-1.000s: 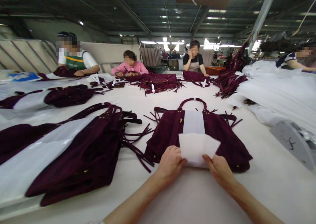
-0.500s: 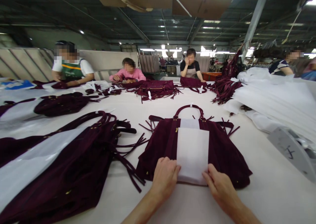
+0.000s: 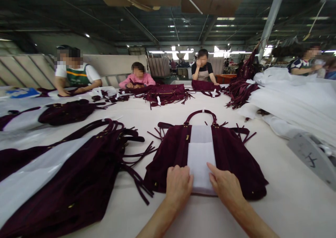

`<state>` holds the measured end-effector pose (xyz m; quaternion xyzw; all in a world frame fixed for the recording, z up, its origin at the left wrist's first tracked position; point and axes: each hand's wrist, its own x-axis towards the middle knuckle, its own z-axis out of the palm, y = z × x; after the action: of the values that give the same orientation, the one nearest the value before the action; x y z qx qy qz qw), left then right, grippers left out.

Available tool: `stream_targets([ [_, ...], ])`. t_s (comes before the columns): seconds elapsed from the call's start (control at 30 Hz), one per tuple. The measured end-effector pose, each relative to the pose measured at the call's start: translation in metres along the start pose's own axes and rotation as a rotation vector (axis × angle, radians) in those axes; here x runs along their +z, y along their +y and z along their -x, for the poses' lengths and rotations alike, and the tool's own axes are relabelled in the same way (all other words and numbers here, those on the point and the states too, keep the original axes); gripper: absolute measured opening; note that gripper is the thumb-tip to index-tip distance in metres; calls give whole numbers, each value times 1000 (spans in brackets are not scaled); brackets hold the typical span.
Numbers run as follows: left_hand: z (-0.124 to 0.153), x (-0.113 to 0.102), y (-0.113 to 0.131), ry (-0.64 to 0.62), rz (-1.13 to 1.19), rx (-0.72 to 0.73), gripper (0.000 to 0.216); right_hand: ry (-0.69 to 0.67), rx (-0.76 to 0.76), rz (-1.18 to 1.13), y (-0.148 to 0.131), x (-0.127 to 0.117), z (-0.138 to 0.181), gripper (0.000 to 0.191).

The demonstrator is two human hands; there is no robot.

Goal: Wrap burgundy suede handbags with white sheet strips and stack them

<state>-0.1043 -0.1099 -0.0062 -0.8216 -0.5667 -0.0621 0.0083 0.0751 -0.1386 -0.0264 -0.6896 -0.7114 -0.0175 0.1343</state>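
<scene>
A dark maroon handbag (image 3: 236,164) lies flat on the pale table, its looped handle pointing away from me and thin tassels at both sides. Down its middle runs a white wrapping sheet (image 3: 201,161), its near end tucked around the bag's front edge. My left hand (image 3: 178,184) has its fingers curled and pinches the sheet's left edge. On the opposite edge, my right hand (image 3: 225,185) grips the sheet between thumb and fingers, the index finger pointing forward along it. The sheet's underside is hidden.
A larger maroon bag (image 3: 86,182) with a white strip lies close on the left. White sheets (image 3: 294,101) are piled at right beside a grey marked template (image 3: 312,157). More maroon bags (image 3: 165,93) and straps (image 3: 240,93) lie across the table, where several people work.
My right hand has moved left and slightly up, bringing the sheet's right edge inward, so the sheet looks narrower. My left hand has shifted slightly right.
</scene>
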Motion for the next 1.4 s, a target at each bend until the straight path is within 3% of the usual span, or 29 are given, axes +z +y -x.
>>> stream_targets([
  [0.1,-1,1,0,55,-29,-3,16,-137,31,16,-7,-11,-9,27],
  [0.2,-9,0,1,176,-39,112,43,-201,30,29,-13,-21,-18,23],
  [0.27,-20,0,2,142,-6,311,55,-222,10,50,-16,-27,-24,26],
  [0.33,-33,0,5,8,65,459,53,-236,5,81,-20,-31,-31,29],
  [0.43,-48,-1,14,-119,180,447,39,-187,-68,118,-21,-28,-41,25],
  [0.57,-60,0,21,-29,138,386,34,-96,-272,50,-2,-21,-54,32],
  [0.67,-72,-1,17,-26,76,408,40,-156,-337,-99,41,-39,-57,31],
  [0.73,-82,-3,12,-86,69,422,43,-126,-354,-245,87,-68,-48,25],
  [0.77,-87,-5,10,-115,72,428,43,-59,-284,-310,116,-87,-41,23],
  [0.8,-91,-6,9,-136,79,435,43,22,-162,-345,147,-106,-31,27],
  [0.87,-98,-8,6,-150,101,442,43,160,285,-231,216,-143,-11,31],
  [0.9,-100,-8,5,-149,113,438,43,199,427,-178,249,-158,-1,35],
  [1.03,-107,-4,1,-152,148,423,43,161,735,-106,353,-182,22,25],
  [1.13,-112,0,-2,-150,136,391,43,33,847,-156,386,-172,16,24],
  [1.27,-110,0,-1,-132,132,374,43,-130,937,-264,400,-153,-3,28],
  [1.4,-106,-4,4,-117,137,365,44,-251,1005,-364,410,-149,-10,28],
])
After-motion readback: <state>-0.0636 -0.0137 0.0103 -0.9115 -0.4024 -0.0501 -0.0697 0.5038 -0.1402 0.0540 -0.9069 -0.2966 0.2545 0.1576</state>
